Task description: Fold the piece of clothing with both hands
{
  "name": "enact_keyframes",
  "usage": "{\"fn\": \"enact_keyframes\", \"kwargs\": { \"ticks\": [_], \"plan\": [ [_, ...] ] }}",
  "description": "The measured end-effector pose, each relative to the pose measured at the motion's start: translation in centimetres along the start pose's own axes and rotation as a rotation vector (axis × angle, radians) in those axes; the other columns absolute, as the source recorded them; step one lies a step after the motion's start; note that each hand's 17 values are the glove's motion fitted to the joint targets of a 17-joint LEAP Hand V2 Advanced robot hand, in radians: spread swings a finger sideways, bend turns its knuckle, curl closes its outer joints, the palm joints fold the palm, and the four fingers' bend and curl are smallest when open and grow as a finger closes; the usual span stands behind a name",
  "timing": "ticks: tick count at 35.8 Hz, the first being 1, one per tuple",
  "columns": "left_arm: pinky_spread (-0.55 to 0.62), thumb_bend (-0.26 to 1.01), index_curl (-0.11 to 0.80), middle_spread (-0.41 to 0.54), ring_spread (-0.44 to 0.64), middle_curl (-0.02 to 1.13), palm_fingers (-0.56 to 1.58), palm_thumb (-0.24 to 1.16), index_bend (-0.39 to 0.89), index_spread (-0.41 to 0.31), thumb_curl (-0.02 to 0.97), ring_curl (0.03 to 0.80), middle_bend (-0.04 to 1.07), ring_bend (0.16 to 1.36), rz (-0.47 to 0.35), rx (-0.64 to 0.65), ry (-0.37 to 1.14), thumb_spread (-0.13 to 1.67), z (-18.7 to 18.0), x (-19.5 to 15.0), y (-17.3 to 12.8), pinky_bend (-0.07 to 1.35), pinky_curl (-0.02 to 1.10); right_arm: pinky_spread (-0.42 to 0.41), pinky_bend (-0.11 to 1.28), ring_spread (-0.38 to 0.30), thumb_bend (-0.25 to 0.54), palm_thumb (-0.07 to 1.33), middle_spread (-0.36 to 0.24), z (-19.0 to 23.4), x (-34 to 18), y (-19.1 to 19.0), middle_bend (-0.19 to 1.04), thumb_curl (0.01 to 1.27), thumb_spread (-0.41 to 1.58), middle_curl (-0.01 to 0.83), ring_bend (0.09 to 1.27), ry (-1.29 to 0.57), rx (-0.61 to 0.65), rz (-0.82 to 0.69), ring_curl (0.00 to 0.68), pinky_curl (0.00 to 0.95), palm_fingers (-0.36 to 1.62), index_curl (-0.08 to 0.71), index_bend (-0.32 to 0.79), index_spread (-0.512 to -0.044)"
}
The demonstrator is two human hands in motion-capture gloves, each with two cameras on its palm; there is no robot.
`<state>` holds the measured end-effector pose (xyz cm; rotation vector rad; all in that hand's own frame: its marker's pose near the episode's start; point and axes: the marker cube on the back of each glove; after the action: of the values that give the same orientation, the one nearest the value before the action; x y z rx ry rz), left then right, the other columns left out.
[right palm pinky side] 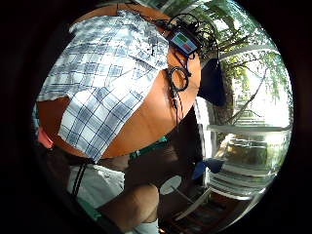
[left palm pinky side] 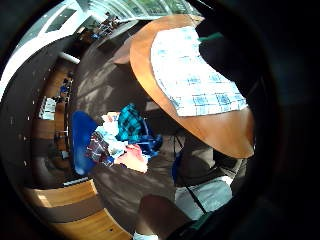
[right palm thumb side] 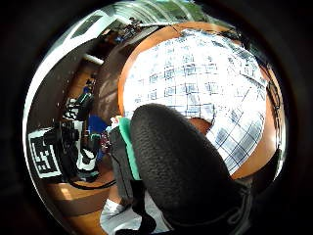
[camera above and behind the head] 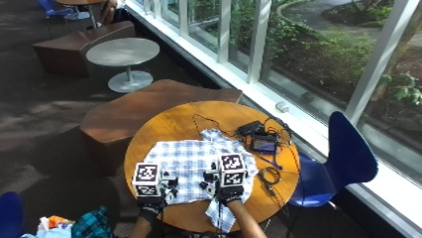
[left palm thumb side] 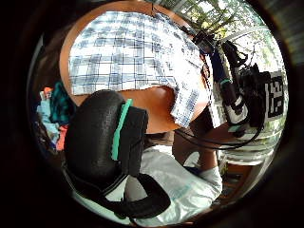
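We could not tell whether our left hand (camera above and behind the head: 150, 207) or right hand (camera above and behind the head: 229, 194) grasped anything. The checked shirt (camera above and behind the head: 194, 166) lay spread on the round table (camera above and behind the head: 165, 124), near edge overhanging. Folding seemed just begun; next, pinch that edge.

A shirt (camera above and behind the head: 196, 166) lies spread on the counter (camera above and behind the head: 171, 124), one part hanging over the near edge by the person. The left hand (camera above and behind the head: 150, 197) is at the shirt's near left edge, the right hand (camera above and behind the head: 227, 187) at its near right. A device (camera above and behind the head: 264, 144) and cables (camera above and behind the head: 269, 176) lie on the counter right of the shirt, a chair (camera above and behind the head: 342, 158) stands beyond them, and a clothes pile (camera above and behind the head: 73, 225) lies to the person's left.
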<state>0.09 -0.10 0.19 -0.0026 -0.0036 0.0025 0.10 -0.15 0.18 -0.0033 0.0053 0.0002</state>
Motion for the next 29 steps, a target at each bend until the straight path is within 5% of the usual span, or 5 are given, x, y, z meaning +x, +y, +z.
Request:
{"fn": "enact_keyframes", "kwargs": {
  "ticks": [5, 10, 19, 29],
  "plan": [
    [0.14, 0.07, 0.038, -0.012, 0.07, 0.15, 0.51, 0.12, 0.07, -0.062, 0.053, 0.190, 0.26, 0.55, 0.018, -0.024, -0.002, 0.73, 0.4, 0.3, 0.0, 0.49, 0.16, 0.198, 0.29, 0.082, 0.056, 0.12, -0.025, 0.4, 0.1, -0.1, 0.23, 0.06, 0.70, 0.097, 0.22, 0.007, -0.025, -0.002, 0.061, 0.106, 0.17, 0.110, 0.19, -0.285],
    [0.17, 0.06, 0.065, -0.008, 0.08, 0.21, 0.47, 0.12, 0.09, -0.072, 0.085, 0.236, 0.26, 0.59, 0.029, -0.035, 0.004, 0.94, 0.5, 0.5, 0.0, 0.53, 0.20, 0.244, 0.29, 0.107, 0.042, 0.12, -0.025, 0.2, -0.1, 0.0, 0.22, 0.09, 0.91, 0.139, 0.22, 0.005, -0.023, -0.020, 0.088, 0.144, 0.15, 0.155, 0.18, -0.338],
    [0.20, 0.02, 0.103, -0.005, 0.10, 0.27, 0.43, 0.12, 0.10, -0.078, 0.135, 0.266, 0.26, 0.61, 0.029, -0.010, -0.010, 1.13, 0.6, 0.1, 0.3, 0.56, 0.24, 0.279, 0.28, 0.128, 0.006, 0.13, -0.024, 1.0, 0.2, 0.3, 0.21, 0.15, 1.09, 0.196, 0.22, -0.014, -0.041, -0.057, 0.123, 0.192, 0.13, 0.207, 0.17, -0.379],
    [0.22, 0.00, 0.140, 0.028, 0.13, 0.30, 0.35, 0.15, 0.11, -0.075, 0.192, 0.283, 0.22, 0.61, 0.011, -0.129, -0.046, 1.16, 7.5, -0.8, -0.9, 0.61, 0.28, 0.293, 0.37, 0.151, -0.003, 0.19, -0.006, 8.1, 2.3, 0.4, 0.19, 0.21, 1.10, 0.237, 0.23, -0.013, -0.186, -0.045, 0.155, 0.255, 0.08, 0.217, 0.12, -0.382]
  ]
}}
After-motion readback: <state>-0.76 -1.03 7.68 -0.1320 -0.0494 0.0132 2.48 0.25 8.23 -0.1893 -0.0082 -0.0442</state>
